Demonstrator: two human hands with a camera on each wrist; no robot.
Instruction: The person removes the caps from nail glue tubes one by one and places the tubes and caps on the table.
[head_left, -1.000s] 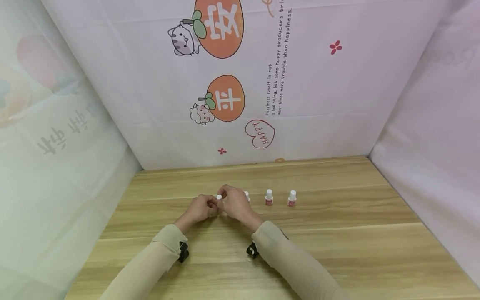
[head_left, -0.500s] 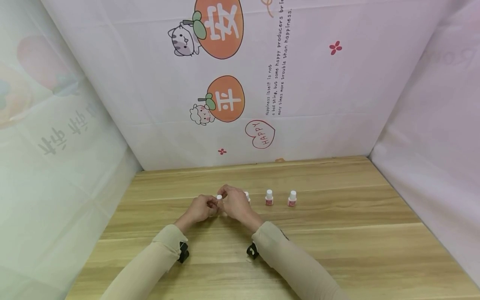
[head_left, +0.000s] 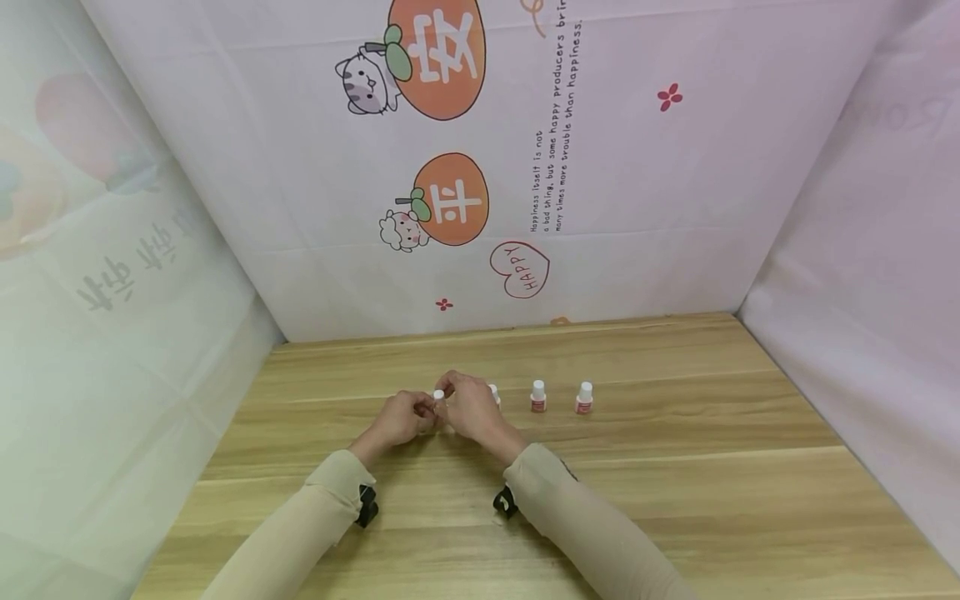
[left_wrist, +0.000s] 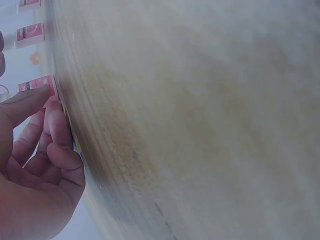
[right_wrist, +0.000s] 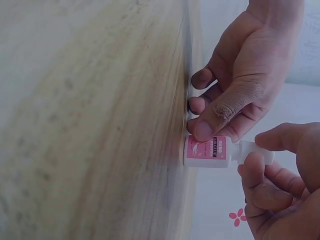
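A small white bottle with a pink label (right_wrist: pixel 209 149) stands upright on the wooden table, largely covered by the hands in the head view. My left hand (head_left: pixel 401 417) grips its body near the base; the right wrist view shows the thumb of that hand (right_wrist: pixel 247 75) pressed on the label. Around the white cap (right_wrist: pixel 261 153), the thumb and forefinger of my right hand (head_left: pixel 472 407) pinch from above. Behind the right hand a second bottle (head_left: pixel 494 392) is partly hidden. Further right are a third bottle (head_left: pixel 538 397) and one more bottle (head_left: pixel 584 398), both upright.
The bottles form a rough row across the wooden table (head_left: pixel 637 500). A printed white cloth (head_left: pixel 615 250) hangs behind the table's far edge. More pale cloth rises on the left side (head_left: pixel 150 350) and the right side (head_left: pixel 847 333).
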